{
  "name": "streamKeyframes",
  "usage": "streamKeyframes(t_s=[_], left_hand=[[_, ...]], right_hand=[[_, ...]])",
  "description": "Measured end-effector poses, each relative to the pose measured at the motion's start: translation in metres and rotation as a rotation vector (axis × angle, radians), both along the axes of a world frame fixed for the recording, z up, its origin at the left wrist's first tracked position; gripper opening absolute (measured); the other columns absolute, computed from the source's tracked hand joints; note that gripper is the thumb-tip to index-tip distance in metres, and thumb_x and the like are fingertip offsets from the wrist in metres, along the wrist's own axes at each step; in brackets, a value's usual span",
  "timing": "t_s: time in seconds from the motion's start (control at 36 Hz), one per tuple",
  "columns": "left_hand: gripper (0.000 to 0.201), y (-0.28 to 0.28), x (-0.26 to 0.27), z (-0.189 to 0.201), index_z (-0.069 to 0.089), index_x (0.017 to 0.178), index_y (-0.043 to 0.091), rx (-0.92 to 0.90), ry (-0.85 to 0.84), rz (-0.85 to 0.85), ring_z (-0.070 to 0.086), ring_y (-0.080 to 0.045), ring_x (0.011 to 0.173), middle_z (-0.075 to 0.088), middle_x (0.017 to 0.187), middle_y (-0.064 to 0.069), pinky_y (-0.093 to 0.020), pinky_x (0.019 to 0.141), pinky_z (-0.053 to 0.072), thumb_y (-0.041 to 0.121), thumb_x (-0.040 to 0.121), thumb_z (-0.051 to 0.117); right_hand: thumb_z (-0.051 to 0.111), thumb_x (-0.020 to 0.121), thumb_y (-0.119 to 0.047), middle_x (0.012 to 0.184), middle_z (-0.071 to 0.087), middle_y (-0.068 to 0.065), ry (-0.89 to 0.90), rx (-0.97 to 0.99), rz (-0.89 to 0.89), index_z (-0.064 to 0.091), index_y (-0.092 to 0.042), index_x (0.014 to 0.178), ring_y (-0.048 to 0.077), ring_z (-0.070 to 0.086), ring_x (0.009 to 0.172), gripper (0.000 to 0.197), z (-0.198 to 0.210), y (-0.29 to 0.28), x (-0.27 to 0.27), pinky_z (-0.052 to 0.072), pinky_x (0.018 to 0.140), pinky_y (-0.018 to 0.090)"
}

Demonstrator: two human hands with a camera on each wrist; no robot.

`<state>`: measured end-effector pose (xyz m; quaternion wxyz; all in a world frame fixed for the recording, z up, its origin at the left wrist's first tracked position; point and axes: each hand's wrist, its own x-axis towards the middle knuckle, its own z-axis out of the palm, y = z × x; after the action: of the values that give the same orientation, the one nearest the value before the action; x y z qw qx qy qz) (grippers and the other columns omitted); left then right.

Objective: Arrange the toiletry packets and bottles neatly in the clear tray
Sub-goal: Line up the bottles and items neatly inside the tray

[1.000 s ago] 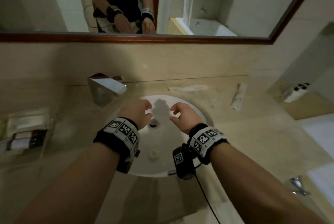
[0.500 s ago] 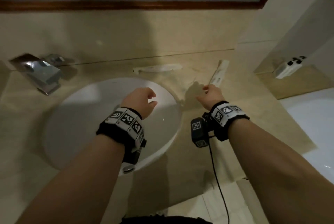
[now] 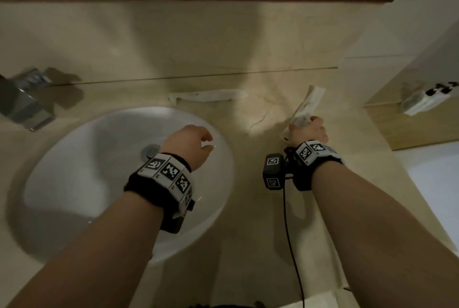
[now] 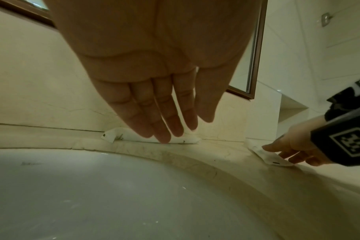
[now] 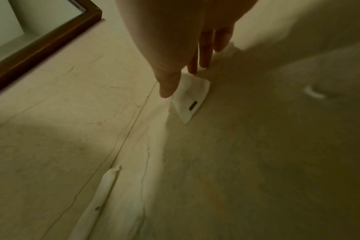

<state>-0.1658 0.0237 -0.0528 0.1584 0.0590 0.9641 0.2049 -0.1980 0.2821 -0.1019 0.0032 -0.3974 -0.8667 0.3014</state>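
Right grip (image 3: 308,131) down on the near end of the packet (image 3: 309,103), fingers (image 5: 204,53) straight and touching it, thumb alongside, not closed round it as far as shows. Left grip (image 3: 188,143) idle over the basin (image 3: 87,171), fingers straight and close together, holding nothing. Packet flat on the desk (image 3: 248,220) right of the basin, long side running toward the back wall; second packet (image 3: 207,95) along the wall behind the basin, well apart. Likely very light, thin and floppy. Slim white wrapper, crinkled, flat ends, small dark mark near the near end. Probably hard to lift straight off smooth stone: best pinched at the near edge with the thumb worked under one side. Likely to droop if held by one end, so better taken nearer the middle for carrying. Tray out of view.
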Motion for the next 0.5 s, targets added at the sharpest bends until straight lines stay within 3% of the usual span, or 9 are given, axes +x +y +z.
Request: streamKeyframes(t_s=[0.14,0.31,0.39,0.5], left_hand=[[0.028,0.007,-0.012,-0.005,0.058,0.117,0.023,-0.017,-0.035,-0.022,0.057,-0.017,0.111,0.055,0.125,0.001,-0.032,0.098,0.044,0.033,0.092,0.052],[0.027,0.018,-0.025,-0.012,0.059,0.117,0.022,-0.026,-0.052,-0.056,0.057,-0.018,0.112,0.056,0.124,0.0,-0.032,0.098,0.044,0.032,0.093,0.051],[0.027,0.018,-0.029,-0.015,0.059,0.116,0.022,-0.02,-0.046,-0.055,0.057,-0.018,0.11,0.057,0.123,0.0,-0.032,0.098,0.044,0.032,0.093,0.051],[0.027,0.019,-0.03,-0.016,0.059,0.116,0.023,-0.018,-0.036,-0.068,0.057,-0.017,0.11,0.057,0.123,0.001,-0.031,0.098,0.044,0.032,0.093,0.051]], right_hand=[[0.061,0.084,-0.036,0.138,0.045,0.016,-0.018,-0.003,0.015,0.031,-0.013,0.137,0.035,0.038,0.128,0.066,-0.001,0.007,-0.011,0.035,0.105,0.046],[0.052,0.087,-0.035,0.137,0.048,0.015,-0.054,0.007,0.028,0.032,-0.014,0.14,0.034,0.042,0.127,0.059,0.003,0.014,-0.02,0.036,0.105,0.044],[0.046,0.092,-0.032,0.135,0.051,0.015,-0.109,0.038,0.078,0.043,-0.013,0.134,0.035,0.046,0.124,0.047,0.004,0.012,-0.023,0.038,0.103,0.043],[0.044,0.091,-0.028,0.128,0.056,0.013,-0.162,0.113,0.147,0.055,-0.02,0.126,0.034,0.05,0.119,0.038,0.006,0.007,-0.024,0.041,0.099,0.042]])
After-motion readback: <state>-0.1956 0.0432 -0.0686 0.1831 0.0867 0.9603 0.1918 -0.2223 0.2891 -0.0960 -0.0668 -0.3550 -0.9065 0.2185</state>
